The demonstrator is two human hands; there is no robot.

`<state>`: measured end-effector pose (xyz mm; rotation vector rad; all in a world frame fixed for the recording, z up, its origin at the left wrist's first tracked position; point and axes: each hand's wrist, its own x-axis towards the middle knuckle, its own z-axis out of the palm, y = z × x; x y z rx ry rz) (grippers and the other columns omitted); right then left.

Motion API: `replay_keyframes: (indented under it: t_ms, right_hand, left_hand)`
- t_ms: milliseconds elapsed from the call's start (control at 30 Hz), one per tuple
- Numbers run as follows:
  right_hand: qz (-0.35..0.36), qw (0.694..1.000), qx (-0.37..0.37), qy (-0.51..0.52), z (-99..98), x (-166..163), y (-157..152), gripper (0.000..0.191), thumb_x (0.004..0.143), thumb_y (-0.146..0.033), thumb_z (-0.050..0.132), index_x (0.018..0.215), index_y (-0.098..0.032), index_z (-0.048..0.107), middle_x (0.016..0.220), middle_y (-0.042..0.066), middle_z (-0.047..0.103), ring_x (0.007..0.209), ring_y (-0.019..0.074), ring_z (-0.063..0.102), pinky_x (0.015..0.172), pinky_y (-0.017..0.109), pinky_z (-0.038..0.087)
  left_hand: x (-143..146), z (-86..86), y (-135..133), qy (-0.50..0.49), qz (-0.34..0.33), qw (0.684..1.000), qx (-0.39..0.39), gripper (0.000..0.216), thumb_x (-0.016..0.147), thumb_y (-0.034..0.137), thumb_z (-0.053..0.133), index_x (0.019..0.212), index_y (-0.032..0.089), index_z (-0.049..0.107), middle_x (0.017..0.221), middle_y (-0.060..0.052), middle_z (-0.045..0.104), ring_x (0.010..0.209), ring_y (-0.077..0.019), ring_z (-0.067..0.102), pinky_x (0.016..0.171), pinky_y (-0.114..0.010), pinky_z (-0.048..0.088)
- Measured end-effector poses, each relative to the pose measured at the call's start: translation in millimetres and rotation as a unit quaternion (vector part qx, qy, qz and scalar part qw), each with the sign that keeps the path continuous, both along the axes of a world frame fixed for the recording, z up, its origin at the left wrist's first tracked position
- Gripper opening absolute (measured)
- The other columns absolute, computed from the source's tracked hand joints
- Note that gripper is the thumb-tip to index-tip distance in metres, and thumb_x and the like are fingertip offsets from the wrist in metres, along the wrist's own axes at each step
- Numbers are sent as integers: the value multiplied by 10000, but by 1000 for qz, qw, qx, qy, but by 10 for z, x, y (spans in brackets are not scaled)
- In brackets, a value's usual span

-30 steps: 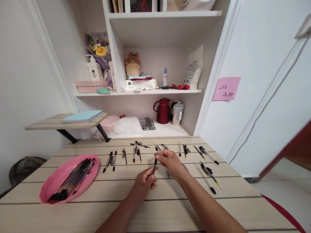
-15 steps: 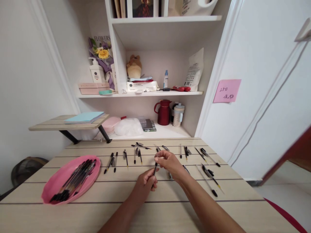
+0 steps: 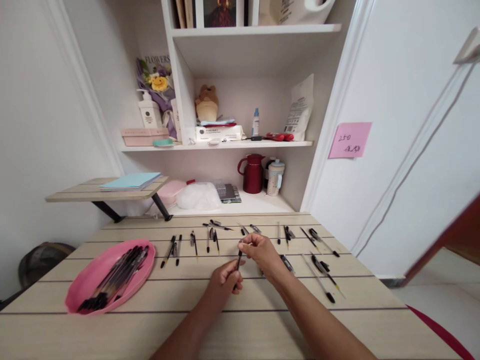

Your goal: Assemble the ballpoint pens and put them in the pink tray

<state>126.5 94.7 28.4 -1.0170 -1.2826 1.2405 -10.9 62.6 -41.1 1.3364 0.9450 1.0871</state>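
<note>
My left hand (image 3: 226, 280) is closed round the lower end of a black pen (image 3: 239, 259), held nearly upright above the wooden table (image 3: 240, 325). My right hand (image 3: 263, 252) pinches the pen's top end with thumb and fingertips. A pink oval tray (image 3: 93, 260) at the left holds several black pens (image 3: 112, 277). Loose pens and pen parts (image 3: 210, 239) lie in a row across the far side of the table, and more pens (image 3: 320, 267) lie at the right.
A small raised wooden stand (image 3: 101, 192) with a light blue book (image 3: 129, 180) sits at the back left. Shelves behind hold a red jug (image 3: 252, 172), a cup, bottles and a plush toy. A pink note (image 3: 349, 140) is stuck on the right wall.
Both hands stay on the same pen with only slight shifts. The camera tilted a little after the earliest frame.
</note>
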Motion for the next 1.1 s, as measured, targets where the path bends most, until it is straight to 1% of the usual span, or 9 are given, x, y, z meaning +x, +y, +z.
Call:
replay_keyframes:
  t_ms: [133,233,400,600,667,833,967,1033,1100]
  right_hand:
    - [9,1000,-14,10,16,34,14,314,639,-441,590,792,-172,540,670,-14,569,428,60,436,383,185,247]
    - [-22,999,-30,6,17,61,42,307,651,-457,560,744,-166,530,697,1,593,390,44,404,366,183,217]
    - [-25,998,-46,-42,-103,80,10,244,641,-404,560,645,-162,528,635,-6,592,367,44,387,365,186,235]
    - [26,996,-46,-76,-505,-37,-179,230,631,-381,570,570,-165,521,470,-48,488,348,55,366,374,196,264]
    - [34,996,-37,-72,-620,-104,-233,243,626,-385,573,539,-168,506,448,-52,466,340,55,356,365,195,255]
    - [31,993,9,-116,-563,14,-93,210,632,-363,567,561,-169,528,434,-47,466,356,77,384,381,207,285]
    - [-89,978,54,-183,-265,395,187,207,700,-362,491,653,-169,550,550,-8,562,406,100,453,433,230,347]
    - [-106,951,64,-285,-180,493,236,196,726,-329,464,679,-166,564,599,21,599,461,125,511,478,245,374]
    - [-88,891,68,-439,-185,469,198,154,711,-281,497,690,-159,588,655,61,632,575,171,577,537,263,390]
  left_hand:
    - [3,111,-81,-78,-8,995,-56,467,722,393,560,1114,146,501,643,-3,551,539,-123,550,486,-225,404]
    - [4,210,-133,-127,5,989,-83,440,729,382,555,1096,148,487,676,-23,584,580,-138,583,571,-260,435]
    - [-119,484,-121,-64,95,991,-69,270,649,296,624,862,145,555,698,-14,582,621,-130,577,560,-222,409]
    - [-879,929,-190,108,288,949,70,175,524,199,676,647,137,568,530,60,483,488,-68,428,485,-175,318]
    - [-1138,1007,-281,125,314,937,83,190,518,206,683,643,141,556,513,72,455,473,-60,397,468,-168,297]
    - [-1293,971,-514,108,283,951,57,196,561,233,672,685,141,550,568,60,475,503,-59,409,487,-166,318]
    - [-1087,877,-562,91,214,972,32,179,605,245,644,722,140,557,581,53,477,520,-64,417,503,-173,326]
    - [-956,842,-525,80,185,979,24,178,615,248,631,740,138,570,564,51,479,514,-67,417,509,-181,330]
    - [-813,793,-458,62,156,986,17,183,624,249,618,762,135,581,557,46,492,506,-69,423,517,-190,338]
